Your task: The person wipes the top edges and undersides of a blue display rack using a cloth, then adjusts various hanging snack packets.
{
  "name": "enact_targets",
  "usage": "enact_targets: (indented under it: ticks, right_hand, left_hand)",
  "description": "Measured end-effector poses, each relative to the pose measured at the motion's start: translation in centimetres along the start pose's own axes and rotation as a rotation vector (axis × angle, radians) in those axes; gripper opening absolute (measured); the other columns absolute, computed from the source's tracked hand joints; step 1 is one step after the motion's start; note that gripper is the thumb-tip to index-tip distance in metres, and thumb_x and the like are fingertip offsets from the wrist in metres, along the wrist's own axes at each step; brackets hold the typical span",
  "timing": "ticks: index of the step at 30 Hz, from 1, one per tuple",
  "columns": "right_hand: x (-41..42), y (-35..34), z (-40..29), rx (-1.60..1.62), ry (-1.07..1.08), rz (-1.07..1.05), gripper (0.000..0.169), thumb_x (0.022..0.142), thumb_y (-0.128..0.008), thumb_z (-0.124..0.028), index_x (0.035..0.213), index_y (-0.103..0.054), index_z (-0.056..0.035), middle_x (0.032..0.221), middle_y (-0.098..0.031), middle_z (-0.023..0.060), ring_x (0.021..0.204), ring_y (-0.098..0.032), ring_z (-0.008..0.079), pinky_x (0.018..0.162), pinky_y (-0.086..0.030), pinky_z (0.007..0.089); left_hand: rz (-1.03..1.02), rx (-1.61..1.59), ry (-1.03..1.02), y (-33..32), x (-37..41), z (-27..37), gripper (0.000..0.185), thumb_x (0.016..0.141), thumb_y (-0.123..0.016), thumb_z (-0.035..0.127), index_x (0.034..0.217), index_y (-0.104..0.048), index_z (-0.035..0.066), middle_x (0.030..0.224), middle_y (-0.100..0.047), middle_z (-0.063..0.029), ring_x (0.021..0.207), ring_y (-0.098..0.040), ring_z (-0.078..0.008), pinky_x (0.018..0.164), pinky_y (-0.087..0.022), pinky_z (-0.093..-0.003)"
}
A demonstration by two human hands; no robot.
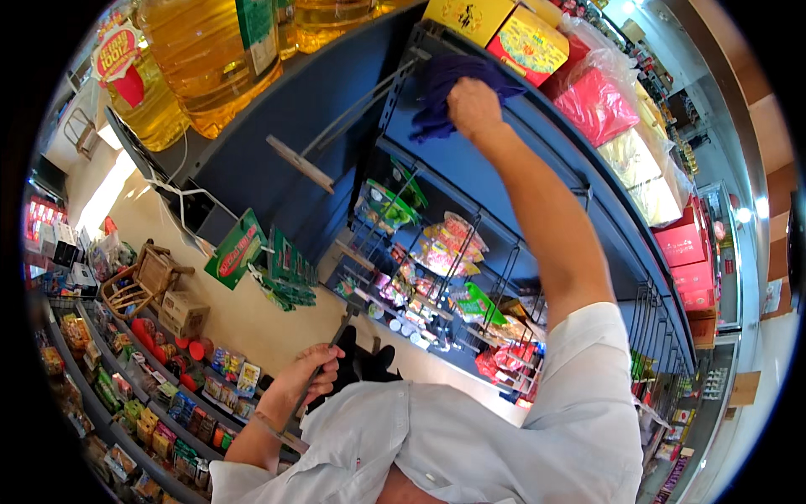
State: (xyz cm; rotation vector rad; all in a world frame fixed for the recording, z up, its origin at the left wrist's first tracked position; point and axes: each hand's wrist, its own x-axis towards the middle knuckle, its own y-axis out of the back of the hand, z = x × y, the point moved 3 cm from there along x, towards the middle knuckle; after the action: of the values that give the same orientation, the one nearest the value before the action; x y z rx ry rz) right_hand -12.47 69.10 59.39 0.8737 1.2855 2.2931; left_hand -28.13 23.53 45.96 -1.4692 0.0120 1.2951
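Note:
My right hand (473, 108) grips a bunched dark purple cloth (456, 85) and presses it near the top corner of the blue back panel (428, 145) of a metal shop shelf. A wire display hook (352, 120) with a flat label holder (300, 164) sticks out left of the cloth. Lower down, in front of my shirt, my left hand (315, 373) is closed around a thin dark metal bar (334, 343) with a crosspiece at its upper end.
Large oil bottles (208, 63) stand on the shelf top at upper left, boxes (529, 44) at upper right. Green packets (293, 264) hang at the shelf's side. Bagged snacks (447, 246) hang on lower hooks. A wooden chair (145, 277) and stocked shelves (170, 409) are at left.

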Motion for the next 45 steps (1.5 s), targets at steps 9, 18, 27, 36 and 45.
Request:
enact_targets:
  ticks: [9, 18, 27, 36, 45]
  right_hand:
    - [-15.3, 4.1, 7.1, -0.231, 0.033, -0.084, 0.019, 0.075, -0.057, -0.012, 0.090, -0.066, -0.0051, 0.096, -0.062, 0.0150, 0.090, -0.060, 0.0298, 0.077, -0.049, 0.0387]
    - [-18.9, 13.0, 11.3, 0.250, -0.174, 0.193, 0.033, 0.074, -0.060, -0.001, 0.106, -0.063, -0.0044, 0.103, -0.063, 0.0207, 0.100, -0.059, 0.0389, 0.091, -0.047, 0.0442]
    - [-35.8, 27.1, 6.6, 1.374, -1.219, 1.160, 0.044, 0.095, -0.052, -0.024, 0.133, -0.049, -0.0012, 0.127, -0.057, 0.0127, 0.118, -0.055, 0.0260, 0.103, -0.042, 0.0411]
    - [-46.7, 18.0, -10.8, 2.257, -1.153, 0.776, 0.073, 0.086, -0.056, -0.054, 0.130, -0.045, 0.0028, 0.112, -0.058, 0.0152, 0.096, -0.060, 0.0268, 0.083, -0.053, 0.0392]
    - [-40.8, 9.9, -17.0, 2.015, -1.271, 0.365, 0.041, 0.087, -0.064, -0.007, 0.125, -0.052, 0.0017, 0.113, -0.064, 0.0101, 0.100, -0.060, 0.0175, 0.092, -0.047, 0.0305]
  left_hand:
    - [-0.096, 0.085, 0.017, 0.3, 0.3, 0.8, 0.014, 0.095, -0.057, 0.020, 0.099, -0.055, 0.006, 0.067, -0.037, 0.0044, 0.046, -0.029, -0.0034, 0.036, -0.023, -0.0187]
    - [-0.273, 0.207, -0.110, -4.1, -1.6, 4.6, 0.015, 0.096, -0.055, 0.024, 0.097, -0.056, 0.009, 0.071, -0.037, 0.0025, 0.046, -0.028, -0.0033, 0.036, -0.021, -0.0182]
    - [-0.521, 0.234, -0.104, -12.3, -0.1, 6.3, 0.020, 0.098, -0.051, 0.027, 0.103, -0.056, 0.008, 0.075, -0.038, 0.0010, 0.047, -0.027, -0.0032, 0.035, -0.021, -0.0179]
    - [-0.703, -0.148, 0.269, -15.5, 2.0, 1.7, 0.027, 0.101, -0.045, 0.028, 0.106, -0.056, 0.004, 0.079, -0.034, -0.0022, 0.047, -0.025, -0.0032, 0.034, -0.023, -0.0158]
    - [-0.465, 0.080, 0.329, -15.6, 1.3, -3.3, 0.024, 0.101, -0.047, 0.030, 0.104, -0.056, 0.008, 0.078, -0.033, 0.0006, 0.047, -0.024, -0.0023, 0.034, -0.022, -0.0151]
